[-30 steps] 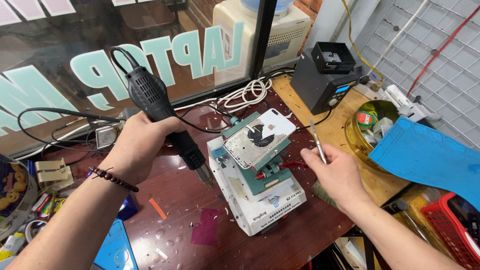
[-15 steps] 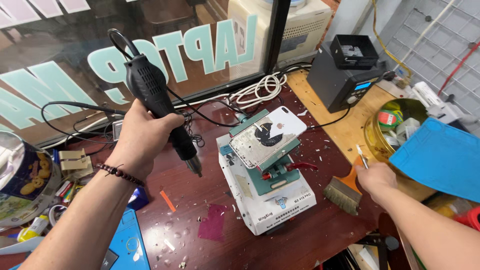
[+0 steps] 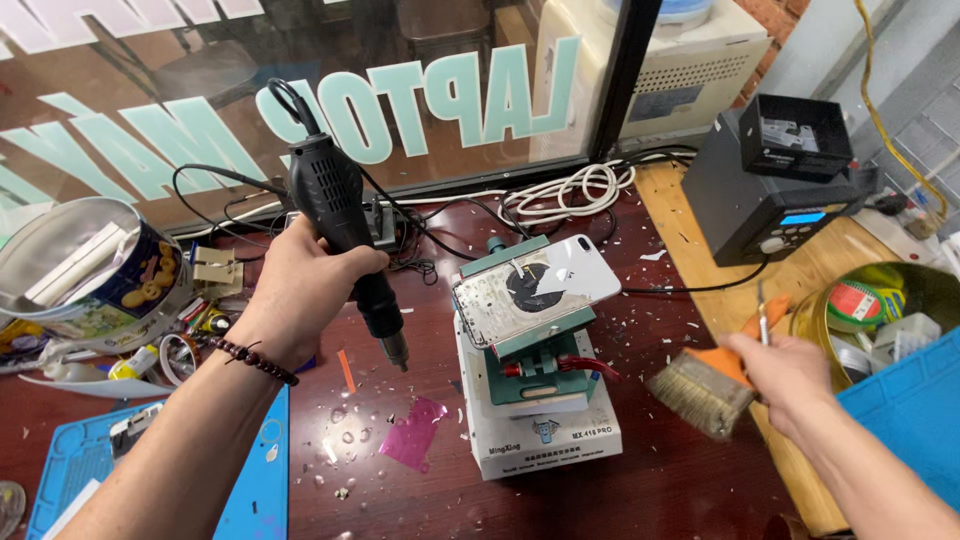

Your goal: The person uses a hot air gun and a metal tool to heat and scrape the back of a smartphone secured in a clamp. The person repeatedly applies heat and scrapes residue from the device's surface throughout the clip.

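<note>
- Black heat gun (image 3: 345, 240) gripped in left hand (image 3: 300, 300), nozzle down, above dark red worktop (image 3: 640, 480).
- White phone (image 3: 535, 290) clamped on green stand (image 3: 535, 365), between both hands.
- Right hand (image 3: 785, 375) closed on brush (image 3: 705, 385) and thin tool (image 3: 762, 312).

Below our left fingers (image 3: 340, 265) we see the dark red bench top (image 3: 640, 480) littered with glass chips (image 3: 345, 445) and a pink film scrap (image 3: 413, 433), a blue mat (image 3: 245, 490) under that wrist, and a white fixture box (image 3: 545, 435) between both hands.
</note>
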`<action>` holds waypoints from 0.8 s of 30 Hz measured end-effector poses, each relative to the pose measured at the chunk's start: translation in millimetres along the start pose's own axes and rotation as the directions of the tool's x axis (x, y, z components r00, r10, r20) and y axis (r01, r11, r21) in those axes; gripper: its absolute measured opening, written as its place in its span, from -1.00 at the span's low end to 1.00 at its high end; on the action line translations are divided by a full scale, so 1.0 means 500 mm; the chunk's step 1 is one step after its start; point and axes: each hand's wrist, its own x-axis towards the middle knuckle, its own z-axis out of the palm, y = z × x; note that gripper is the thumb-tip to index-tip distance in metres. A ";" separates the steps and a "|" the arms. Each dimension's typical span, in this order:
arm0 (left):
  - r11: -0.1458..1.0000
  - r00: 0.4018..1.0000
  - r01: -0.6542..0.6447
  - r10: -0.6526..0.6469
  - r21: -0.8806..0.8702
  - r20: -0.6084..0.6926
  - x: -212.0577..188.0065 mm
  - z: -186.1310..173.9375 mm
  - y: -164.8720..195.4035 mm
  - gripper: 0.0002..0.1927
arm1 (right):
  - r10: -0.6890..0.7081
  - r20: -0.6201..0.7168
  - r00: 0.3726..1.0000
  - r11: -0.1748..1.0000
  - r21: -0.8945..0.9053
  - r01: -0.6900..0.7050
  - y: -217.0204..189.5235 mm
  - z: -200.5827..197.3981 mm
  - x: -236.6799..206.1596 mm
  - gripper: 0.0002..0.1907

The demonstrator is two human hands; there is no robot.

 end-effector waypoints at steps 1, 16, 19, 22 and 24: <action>1.000 1.000 0.012 -0.012 -0.009 -0.016 -0.003 0.005 0.001 -0.66 | -0.110 0.051 0.993 0.980 0.174 0.099 -0.048 -0.027 -0.007 -0.65; 0.997 0.999 0.012 -0.008 -0.082 0.053 -0.019 -0.031 -0.035 -0.69 | -0.851 0.060 0.522 0.513 -0.119 0.850 -0.515 0.181 -0.303 -0.69; 0.996 0.996 0.018 -0.011 -0.082 0.089 -0.022 -0.052 -0.053 -0.70 | -0.847 -0.074 0.526 0.529 -0.204 0.824 -0.540 0.143 -0.241 -0.70; 0.997 0.996 0.007 -0.001 -0.075 0.084 -0.020 -0.070 -0.064 -0.69 | -0.803 -0.131 0.581 0.594 -0.098 0.799 -0.538 0.103 -0.223 -0.71; 0.994 0.993 0.016 -0.003 -0.110 0.122 -0.021 -0.074 -0.069 -0.68 | -0.750 -0.081 0.657 0.661 -0.037 0.750 -0.515 0.098 -0.239 -0.71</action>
